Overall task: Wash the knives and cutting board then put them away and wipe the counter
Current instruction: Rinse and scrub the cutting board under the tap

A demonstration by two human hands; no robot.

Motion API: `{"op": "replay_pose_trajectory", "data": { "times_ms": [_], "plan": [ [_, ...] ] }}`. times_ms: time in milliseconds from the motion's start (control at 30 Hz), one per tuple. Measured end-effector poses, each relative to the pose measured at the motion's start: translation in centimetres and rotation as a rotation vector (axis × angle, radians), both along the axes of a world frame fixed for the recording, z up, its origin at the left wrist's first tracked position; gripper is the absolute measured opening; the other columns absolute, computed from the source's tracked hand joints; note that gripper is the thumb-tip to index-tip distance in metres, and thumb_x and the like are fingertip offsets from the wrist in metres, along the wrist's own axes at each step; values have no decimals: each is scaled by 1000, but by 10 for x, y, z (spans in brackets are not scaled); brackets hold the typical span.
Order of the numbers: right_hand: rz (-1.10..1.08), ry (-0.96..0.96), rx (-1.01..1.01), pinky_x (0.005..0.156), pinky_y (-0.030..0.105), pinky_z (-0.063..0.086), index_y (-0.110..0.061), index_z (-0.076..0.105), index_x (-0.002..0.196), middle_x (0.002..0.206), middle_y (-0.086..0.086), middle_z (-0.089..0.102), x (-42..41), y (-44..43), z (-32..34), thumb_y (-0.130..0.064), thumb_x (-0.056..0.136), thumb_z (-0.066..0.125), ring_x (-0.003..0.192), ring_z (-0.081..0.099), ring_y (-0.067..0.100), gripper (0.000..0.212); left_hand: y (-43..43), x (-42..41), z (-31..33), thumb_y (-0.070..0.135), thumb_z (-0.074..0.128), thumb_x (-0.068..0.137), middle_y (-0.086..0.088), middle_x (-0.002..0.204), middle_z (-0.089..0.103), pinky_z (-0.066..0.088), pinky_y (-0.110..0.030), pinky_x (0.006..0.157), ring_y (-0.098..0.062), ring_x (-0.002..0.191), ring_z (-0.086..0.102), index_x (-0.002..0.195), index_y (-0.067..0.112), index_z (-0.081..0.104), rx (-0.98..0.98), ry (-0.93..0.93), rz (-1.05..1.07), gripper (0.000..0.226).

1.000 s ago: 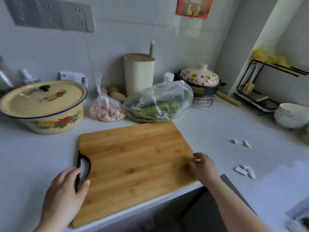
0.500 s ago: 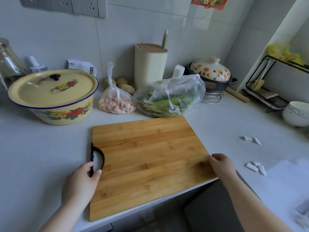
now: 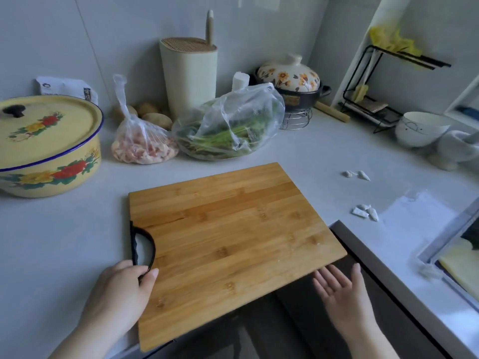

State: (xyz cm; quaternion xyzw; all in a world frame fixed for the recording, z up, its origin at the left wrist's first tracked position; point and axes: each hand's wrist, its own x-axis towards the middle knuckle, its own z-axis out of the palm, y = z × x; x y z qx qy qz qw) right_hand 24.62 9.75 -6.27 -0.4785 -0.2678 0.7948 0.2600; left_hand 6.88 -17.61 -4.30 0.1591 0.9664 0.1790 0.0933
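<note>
Left hand [image 3: 121,288] curls round the black handle [image 3: 143,244] of the cutting board [image 3: 233,242], which has slid toward six o'clock and now overhangs the counter [image 3: 64,242]. Right hand [image 3: 342,291] has let go of the board's four o'clock corner and lies spread, palm up, below the overhang, likely to lift the board for washing.

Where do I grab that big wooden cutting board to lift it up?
Grab the black handle on the cutting board's left edge, coming from the left, as the left hand does. Its near right corner hangs past the counter, so the right hand can support it from underneath.
</note>
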Motion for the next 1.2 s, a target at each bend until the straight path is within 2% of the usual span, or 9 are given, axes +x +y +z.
{"op": "replay_pose_trajectory", "data": {
  "times_ms": [133, 200, 333, 500, 700, 867, 967, 1033, 1200],
  "plan": [
    [212, 106, -161, 81, 39, 50, -10, 44, 128, 102, 18, 63, -11, -36, -4, -58, 91, 26, 96, 58, 28, 63, 7, 11, 11, 41, 23, 98, 5, 116, 47, 31, -22, 86, -14, 114, 37, 107, 39, 54, -102, -81, -161, 31],
    [293, 139, -204, 80, 41, 49, -7, 52, 117, 102, 19, 69, -19, -53, -4, -56, 91, 27, 100, 60, 30, 61, 15, 23, 10, 47, 23, 96, 6, 130, 40, 30, -22, 99, -14, 127, 29, 134, 34, 39, -146, -77, -197, 43],
    [388, 166, -257, 80, 41, 49, -9, 54, 115, 99, 15, 72, -21, -72, -4, -52, 92, 28, 92, 68, 28, 55, 20, 35, 7, 51, 22, 95, 6, 136, 36, 30, -24, 103, -14, 130, 27, 141, 28, 29, -241, -44, -200, 52],
    [616, 102, -210, 72, 32, 54, -12, 55, 108, 94, 11, 74, -14, -96, -10, -34, 96, 34, 82, 70, 22, 32, 23, 39, 9, 49, 22, 96, 4, 133, 40, 31, -23, 99, -15, 127, 31, 133, 23, 42, -244, -25, -201, 50],
    [613, 10, 14, 65, 28, 57, -2, 54, 104, 77, 9, 71, 3, -91, -4, -14, 98, 40, 66, 67, 18, 19, 19, 64, 10, 45, 24, 97, 7, 130, 42, 31, -21, 97, -13, 125, 32, 130, 26, 46, -219, -18, -266, 44],
    [547, -32, 68, 61, 29, 55, -4, 57, 103, 70, 3, 65, 29, -74, 1, -16, 99, 37, 61, 61, 13, 23, 18, 102, 3, 68, 39, 74, 12, 96, 41, 29, -23, 78, -8, 93, 33, 105, 39, 58, -160, 120, -410, 47],
    [453, -25, 21, 74, 35, 51, -11, 54, 108, 100, 8, 63, 41, -57, 2, -23, 98, 40, 88, 61, 21, 21, 22, 121, -9, 70, 44, 47, 10, 81, 34, 33, -33, 83, -15, 84, 40, 78, 39, 56, -16, 216, -525, 45],
    [437, 29, -10, 89, 45, 48, -16, 50, 120, 119, 8, 60, 50, -50, 2, -29, 93, 48, 108, 57, 27, 29, 31, 132, -15, 62, 46, 52, 10, 83, 37, 22, -34, 97, -14, 87, 41, 74, 36, 58, 35, 266, -595, 37],
    [422, 106, 66, 84, 50, 50, -21, 44, 127, 123, 10, 57, 59, -43, 13, -15, 86, 56, 111, 56, 33, 42, 52, 135, -9, 54, 42, 62, 25, 64, 55, 31, -28, 90, -3, 82, 44, 61, 36, 63, 142, 268, -710, 27]
  ]
}}
